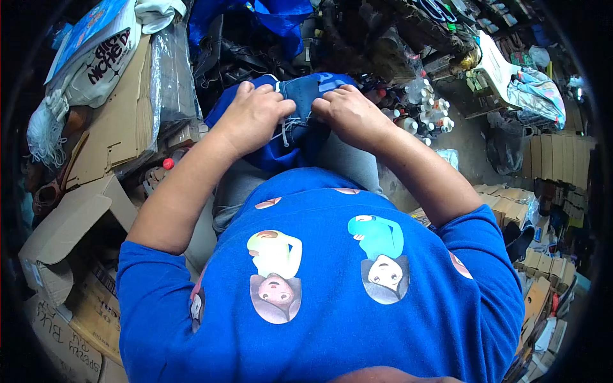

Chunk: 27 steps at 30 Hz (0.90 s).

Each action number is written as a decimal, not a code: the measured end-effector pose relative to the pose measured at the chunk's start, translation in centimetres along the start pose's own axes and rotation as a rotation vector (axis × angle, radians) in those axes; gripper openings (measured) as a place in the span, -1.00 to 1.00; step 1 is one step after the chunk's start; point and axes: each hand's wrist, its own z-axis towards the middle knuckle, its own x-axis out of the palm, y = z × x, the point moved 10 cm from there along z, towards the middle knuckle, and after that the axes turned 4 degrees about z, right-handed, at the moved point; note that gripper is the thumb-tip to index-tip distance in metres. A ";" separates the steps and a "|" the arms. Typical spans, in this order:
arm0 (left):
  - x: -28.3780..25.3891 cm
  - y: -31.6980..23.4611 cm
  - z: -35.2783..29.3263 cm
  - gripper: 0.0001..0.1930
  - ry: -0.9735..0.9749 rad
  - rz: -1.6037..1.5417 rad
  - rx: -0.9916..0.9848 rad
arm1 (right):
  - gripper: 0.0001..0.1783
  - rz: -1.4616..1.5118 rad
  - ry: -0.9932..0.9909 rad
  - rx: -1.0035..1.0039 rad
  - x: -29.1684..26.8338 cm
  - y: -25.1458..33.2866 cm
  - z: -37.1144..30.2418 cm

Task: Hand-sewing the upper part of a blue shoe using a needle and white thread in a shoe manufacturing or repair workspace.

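Note:
My left hand and my right hand are side by side over my lap, thumbs pointing toward each other. Between them stretches a dark blue denim piece with a pale stitched edge. Both hands have their fingers curled, gripping its two sides. Pale cords or threads hang from its near edge, below my left thumb. A bright blue cloth is spread over my lap beneath the piece. My fingertips are partly hidden behind the denim, and its full shape does not show.
Flattened cardboard and a white printed bag stand on the left, above an open carton. Dark leather-like material lies ahead. To the right are several small bottles, a white plastic chair and stacked cardboard.

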 end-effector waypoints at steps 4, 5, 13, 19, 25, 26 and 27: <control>-0.9 0.8 -0.5 -0.91 -0.071 -0.070 -0.010 | -0.90 0.045 -0.056 -0.029 -0.2 0.4 0.6; -1.0 1.1 -0.5 -0.90 -0.076 -0.063 -0.020 | -0.92 0.032 -0.078 -0.027 -0.2 0.7 1.1; 0.5 -0.2 0.6 -0.81 0.077 -0.022 0.013 | -0.85 -0.047 -0.005 -0.073 0.7 0.8 1.2; -0.9 4.7 -4.8 -0.75 -0.100 -0.064 -0.068 | -0.76 -0.078 0.024 -0.029 0.0 -4.1 -2.7; -2.1 15.9 -14.3 -0.94 -0.336 -0.899 -0.634 | -0.83 1.014 -0.341 0.499 -3.0 -12.7 -8.1; -3.8 14.9 -12.7 -0.93 -0.449 -1.127 -0.517 | -0.81 1.155 -0.444 0.482 -4.3 -12.4 -7.0; -5.5 13.2 -10.5 -0.89 -0.557 -1.354 -0.381 | -0.80 1.301 -0.551 0.478 -4.8 -11.8 -5.9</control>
